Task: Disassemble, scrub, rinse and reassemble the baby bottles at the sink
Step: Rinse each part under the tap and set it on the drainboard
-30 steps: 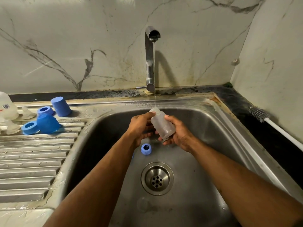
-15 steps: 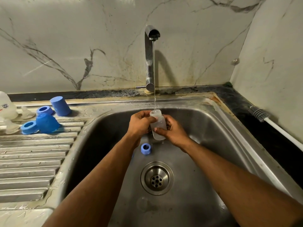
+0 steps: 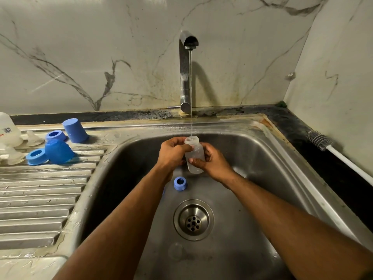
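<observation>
Gripping a translucent, cylindrical plastic bottle [image 3: 194,156] over the steel sink [image 3: 262,158], the left hand [image 3: 172,152] curls at its neck and the right hand [image 3: 214,161] wraps its body. Tilted a second ago, it now stands upright, mouth up under the tap's [image 3: 185,69] thin stream. A blue ring [image 3: 180,183] lies below.

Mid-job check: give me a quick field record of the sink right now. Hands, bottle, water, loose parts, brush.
left hand: grips bottle near its neck
right hand: grips bottle's lower body
bottle: clear, upright, mouth open under the stream
tap: running, thin stream
blue ring: on sink floor, near the drain
drainboard parts: two blue caps, two blue rings, clear teats, another bottle
brush: on counter, right of sink
</observation>
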